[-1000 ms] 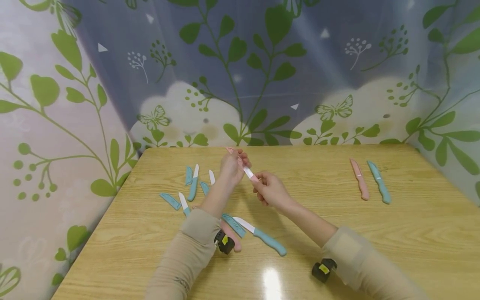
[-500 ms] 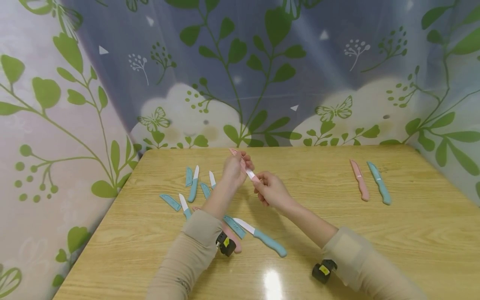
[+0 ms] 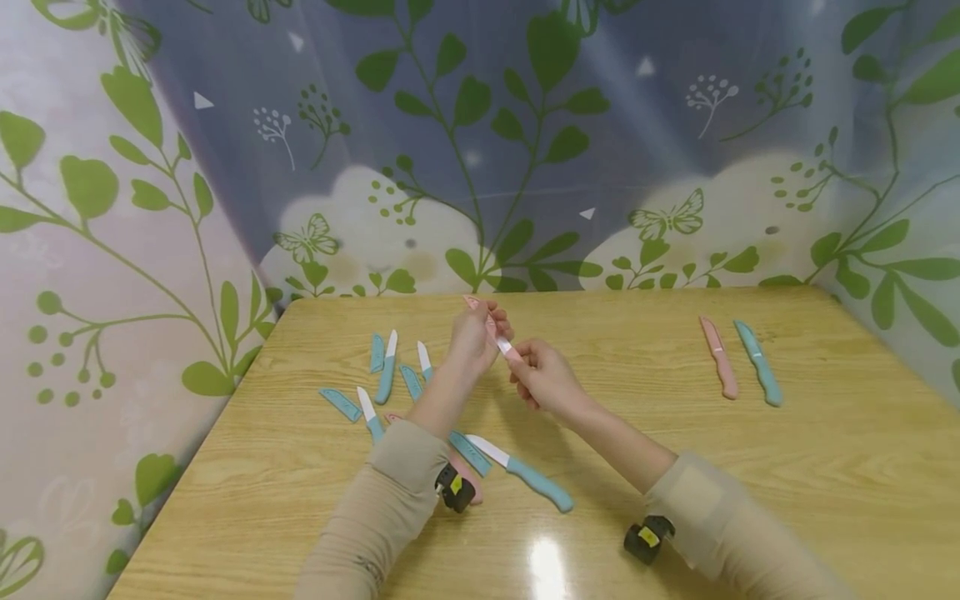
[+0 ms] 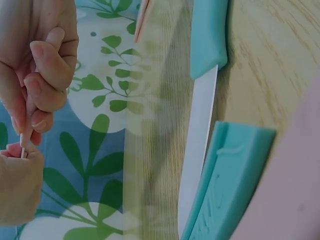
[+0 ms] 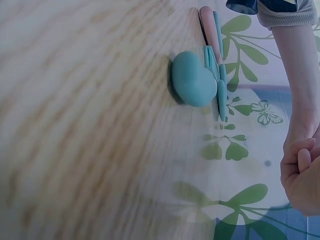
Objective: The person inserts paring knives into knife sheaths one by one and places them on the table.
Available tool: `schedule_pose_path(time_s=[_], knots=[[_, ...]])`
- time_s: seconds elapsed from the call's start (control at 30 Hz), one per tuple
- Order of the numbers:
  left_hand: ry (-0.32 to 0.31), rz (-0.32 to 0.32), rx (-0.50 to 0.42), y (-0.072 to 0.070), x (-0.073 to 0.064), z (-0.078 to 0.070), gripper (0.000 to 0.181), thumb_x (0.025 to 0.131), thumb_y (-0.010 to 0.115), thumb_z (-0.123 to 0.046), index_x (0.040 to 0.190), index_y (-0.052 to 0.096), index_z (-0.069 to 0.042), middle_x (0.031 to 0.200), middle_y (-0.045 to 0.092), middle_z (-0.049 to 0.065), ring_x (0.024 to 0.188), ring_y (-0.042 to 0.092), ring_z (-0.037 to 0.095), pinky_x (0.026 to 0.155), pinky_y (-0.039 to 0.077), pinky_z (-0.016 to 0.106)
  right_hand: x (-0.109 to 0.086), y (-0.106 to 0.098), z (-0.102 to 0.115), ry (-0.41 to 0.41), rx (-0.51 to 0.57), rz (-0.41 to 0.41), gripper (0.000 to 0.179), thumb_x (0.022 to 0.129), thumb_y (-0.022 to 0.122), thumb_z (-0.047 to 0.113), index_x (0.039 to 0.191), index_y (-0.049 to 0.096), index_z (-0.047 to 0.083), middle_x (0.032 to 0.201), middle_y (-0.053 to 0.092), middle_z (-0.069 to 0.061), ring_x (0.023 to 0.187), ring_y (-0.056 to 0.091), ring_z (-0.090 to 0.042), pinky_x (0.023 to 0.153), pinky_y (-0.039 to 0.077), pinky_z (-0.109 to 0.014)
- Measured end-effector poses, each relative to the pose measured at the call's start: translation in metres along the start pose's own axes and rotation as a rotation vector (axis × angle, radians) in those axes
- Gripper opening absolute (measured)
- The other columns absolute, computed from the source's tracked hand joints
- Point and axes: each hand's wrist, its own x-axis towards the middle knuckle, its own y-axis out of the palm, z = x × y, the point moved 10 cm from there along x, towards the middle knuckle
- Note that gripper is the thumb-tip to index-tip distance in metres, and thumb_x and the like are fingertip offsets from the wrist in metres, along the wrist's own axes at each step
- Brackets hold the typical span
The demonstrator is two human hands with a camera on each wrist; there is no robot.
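Wooden counter [image 3: 637, 475], leafy backdrop [image 3: 420, 179], and a pink knife [image 3: 513, 355] held above the wood.
The left hand [image 3: 471, 337] grips a pink cover [image 3: 491, 325]; the right hand [image 3: 549, 377] pinches the knife's handle, white blade showing between. Blue knives [image 3: 538, 483] lie nearby.

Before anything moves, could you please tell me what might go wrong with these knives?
The left hand holds the pink sheath close to the bare white blade, so a slip could nick it. The right hand grips the pink handle; an angled push might catch the sheath. The left sleeve partly hides a bare-bladed blue knife, so lowering that arm could brush the edge.
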Motion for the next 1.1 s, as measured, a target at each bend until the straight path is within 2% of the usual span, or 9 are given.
schedule_pose_path(time_s=[0.3,0.67,1.1], knots=[[0.014,-0.002,0.003,0.004,-0.002,0.001,0.021,0.103,0.027,-0.017,0.092,0.039,-0.005,0.077,0.04,0.004,0.061,0.036,0.01,0.054,0.034,0.018,0.001,-0.002,0.002,-0.005,0.008,-0.008,0.018,0.097,0.048,0.008,0.109,0.047,-0.005,0.068,0.051,-0.006,0.045,0.04,-0.009,0.039,0.033,-0.019],[0.007,0.041,0.051,0.013,-0.006,0.002,0.019,0.103,0.027,-0.019,0.096,0.038,-0.005,0.078,0.041,0.004,0.064,0.038,0.011,0.056,0.035,0.018,0.003,-0.006,0.006,0.001,0.036,-0.05,0.019,0.097,0.049,0.014,0.105,0.047,-0.004,0.068,0.05,-0.006,0.044,0.039,-0.01,0.038,0.031,-0.018],[-0.004,0.065,0.031,0.014,-0.009,0.009,0.017,0.103,0.027,-0.019,0.096,0.035,-0.006,0.08,0.042,0.007,0.063,0.04,0.012,0.057,0.037,0.018,0.001,-0.007,0.002,0.029,0.078,-0.045,0.018,0.096,0.049,0.011,0.104,0.046,-0.004,0.069,0.051,-0.006,0.045,0.039,-0.009,0.038,0.03,-0.018]])
